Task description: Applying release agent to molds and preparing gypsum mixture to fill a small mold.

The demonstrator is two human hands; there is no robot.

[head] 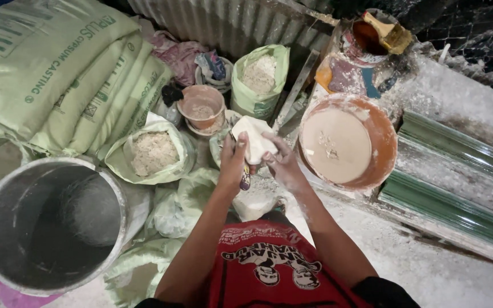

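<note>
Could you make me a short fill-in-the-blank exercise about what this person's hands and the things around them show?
1. Both hands, the left hand and the right hand, hold a white ____ between them.
2. The orange basin holds a pale, smooth ____.
3. The grey bucket at the lower left is ____ inside.
4. The open sack at the back is coloured ____.

Missing words: lump; mix; empty; green

Red shirt (272,268) with a white-and-black print, bare forearms, powder-dusted hands (258,159)
</note>
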